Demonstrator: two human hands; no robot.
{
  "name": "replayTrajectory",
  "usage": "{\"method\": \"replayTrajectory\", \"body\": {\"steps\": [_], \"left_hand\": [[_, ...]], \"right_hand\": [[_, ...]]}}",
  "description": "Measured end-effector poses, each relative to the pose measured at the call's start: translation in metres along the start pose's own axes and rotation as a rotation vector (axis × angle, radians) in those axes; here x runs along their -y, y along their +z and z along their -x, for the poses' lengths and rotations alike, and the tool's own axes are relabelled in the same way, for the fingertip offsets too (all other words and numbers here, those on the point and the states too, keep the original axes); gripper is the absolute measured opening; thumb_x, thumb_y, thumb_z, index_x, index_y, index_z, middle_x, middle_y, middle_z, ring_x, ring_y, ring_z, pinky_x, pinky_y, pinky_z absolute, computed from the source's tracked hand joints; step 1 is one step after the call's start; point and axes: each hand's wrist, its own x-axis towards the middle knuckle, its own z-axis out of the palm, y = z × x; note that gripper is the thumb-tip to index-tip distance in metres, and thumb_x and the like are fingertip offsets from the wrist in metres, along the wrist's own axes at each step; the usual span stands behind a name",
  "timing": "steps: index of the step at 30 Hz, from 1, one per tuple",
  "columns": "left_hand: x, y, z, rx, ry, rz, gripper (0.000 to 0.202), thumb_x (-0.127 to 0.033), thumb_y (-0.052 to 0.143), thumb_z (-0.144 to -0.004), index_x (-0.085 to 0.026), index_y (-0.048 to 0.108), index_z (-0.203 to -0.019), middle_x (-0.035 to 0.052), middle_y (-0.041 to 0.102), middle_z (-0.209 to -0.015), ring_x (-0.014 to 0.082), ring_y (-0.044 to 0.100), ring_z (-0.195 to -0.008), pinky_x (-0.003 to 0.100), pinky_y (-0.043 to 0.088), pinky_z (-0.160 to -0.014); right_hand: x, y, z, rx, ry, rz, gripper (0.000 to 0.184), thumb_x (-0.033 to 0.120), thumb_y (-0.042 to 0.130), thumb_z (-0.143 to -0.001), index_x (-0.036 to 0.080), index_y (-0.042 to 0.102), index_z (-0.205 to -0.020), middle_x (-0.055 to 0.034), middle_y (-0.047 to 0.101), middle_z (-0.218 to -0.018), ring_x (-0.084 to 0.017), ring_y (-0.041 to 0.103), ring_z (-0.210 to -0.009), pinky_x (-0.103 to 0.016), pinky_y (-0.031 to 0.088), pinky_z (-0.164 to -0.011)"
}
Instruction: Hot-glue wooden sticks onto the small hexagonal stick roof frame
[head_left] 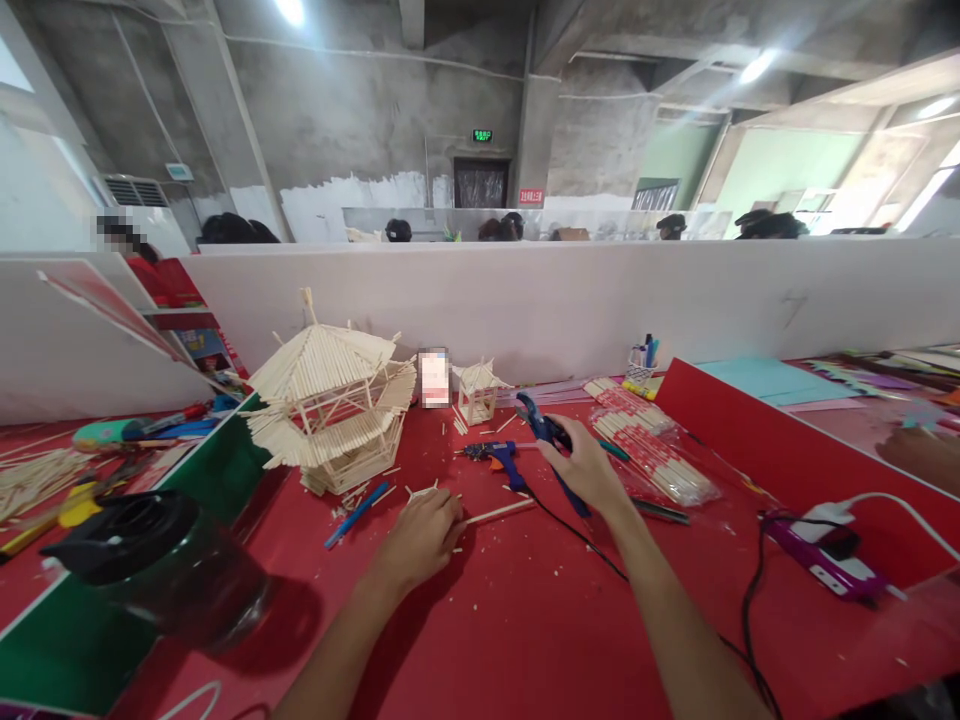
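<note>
My left hand (429, 532) is closed near the middle of the red tabletop, and a thin wooden stick (501, 513) sticks out of it to the right. A few short sticks (422, 491) lie just beyond its knuckles. My right hand (589, 465) is wrapped around a pair of blue-handled pliers (536, 418), whose jaws point away from me. A blue glue gun (504, 455) lies between the hands, its cord running towards me. Left of my left hand is a blue pen (356, 515). Behind it stands a large stick-built pavilion (326, 400).
A smaller stick pavilion (480, 390) stands further back. Bundles of wooden sticks (652, 440) in plastic lie at right. A dark water bottle (161, 570), green divider (225, 490), red divider (795, 450) and purple power strip (825, 560) flank the workspace. Another person's hand (922, 455) shows far right.
</note>
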Motion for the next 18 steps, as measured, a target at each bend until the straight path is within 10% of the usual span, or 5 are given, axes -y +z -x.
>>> {"method": "replayTrajectory", "body": {"steps": [10,18], "left_hand": [[0.013,-0.013,-0.001,-0.399,-0.202,0.357,0.02,-0.039,0.04,-0.096,-0.022,0.049,-0.091,-0.002,0.055,-0.072,0.0145,0.051,-0.061,0.025,0.035,-0.061],[0.004,-0.005,-0.003,-0.353,-0.086,0.373,0.022,-0.035,0.04,-0.096,-0.02,0.053,-0.089,0.0014,0.061,-0.08,0.0147,0.054,-0.068,0.024,0.037,-0.064]], "right_hand": [[0.058,0.037,0.032,0.626,0.219,-0.891,0.035,0.047,0.057,-0.083,0.021,0.053,-0.106,-0.0014,0.064,-0.082,-0.018,0.065,-0.072,-0.033,0.053,-0.072],[0.06,0.064,0.038,0.59,0.313,-1.058,0.046,0.047,0.059,-0.081,0.017,0.055,-0.115,-0.0028,0.066,-0.079,-0.019,0.067,-0.068,-0.032,0.053,-0.066]]}}
